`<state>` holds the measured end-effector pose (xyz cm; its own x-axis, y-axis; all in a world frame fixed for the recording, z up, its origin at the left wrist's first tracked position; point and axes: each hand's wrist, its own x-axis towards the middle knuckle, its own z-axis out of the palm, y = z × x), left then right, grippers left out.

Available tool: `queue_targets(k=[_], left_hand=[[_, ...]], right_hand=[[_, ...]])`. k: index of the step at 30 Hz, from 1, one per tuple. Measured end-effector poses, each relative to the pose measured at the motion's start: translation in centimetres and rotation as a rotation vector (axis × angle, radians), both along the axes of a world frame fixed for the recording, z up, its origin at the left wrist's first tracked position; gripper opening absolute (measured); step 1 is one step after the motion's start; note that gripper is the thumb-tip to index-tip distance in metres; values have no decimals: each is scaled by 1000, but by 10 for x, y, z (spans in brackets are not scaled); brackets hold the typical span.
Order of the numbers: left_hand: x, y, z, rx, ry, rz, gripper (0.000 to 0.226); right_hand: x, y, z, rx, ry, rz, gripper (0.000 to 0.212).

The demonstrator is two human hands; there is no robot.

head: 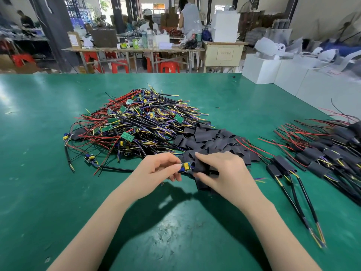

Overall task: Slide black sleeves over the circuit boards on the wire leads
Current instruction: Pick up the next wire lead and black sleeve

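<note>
My left hand (159, 169) pinches a small circuit board (185, 167) with yellow and blue parts, its wire leads trailing left over the green table. My right hand (220, 171) grips a black sleeve (203, 166) whose open end meets the board's right end. Behind my hands lies a big heap of unsleeved boards on red, black and yellow leads (136, 122). A pile of loose black sleeves (211, 139) lies just beyond my right hand. Sleeved leads (322, 153) lie in a row at the right, with two more (279, 165) closer in.
The green table (48, 182) runs to a far edge, with white boxes (273, 73) past its right corner. Two loose boards on leads (89, 158) lie left of the heap. People work at benches with red stools far behind.
</note>
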<state>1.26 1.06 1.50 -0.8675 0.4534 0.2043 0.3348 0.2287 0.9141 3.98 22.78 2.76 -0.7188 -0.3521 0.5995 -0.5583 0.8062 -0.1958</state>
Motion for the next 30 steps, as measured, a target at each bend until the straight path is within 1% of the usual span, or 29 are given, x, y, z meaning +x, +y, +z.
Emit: queue_targets(k=[5, 10, 13, 16, 20, 22, 27, 30], left_hand=[[0, 1, -2, 70, -68, 16, 9], [0, 4, -4, 67, -73, 41, 12], [1, 4, -3, 58, -59, 39, 13], [0, 1, -2, -11, 7, 15, 11], [2, 3, -1, -9, 143, 8, 10], [2, 4, -1, -16, 191, 28, 11], [0, 0, -1, -38, 196, -6, 11], [0, -2, -1, -60, 183, -26, 12]], right_hand=[[-1, -2, -2, -32, 54, 21, 46], [-2, 0, -1, -15, 61, 76, 45], [-3, 0, -1, 11, 26, 100, 46], [-3, 1, 0, -4, -39, 106, 43], [0, 2, 2, -120, -177, 80, 33], [0, 1, 2, -171, -222, 52, 32], [0, 0, 1, -180, -266, 17, 38], [-1, 0, 2, -166, -296, 49, 32]])
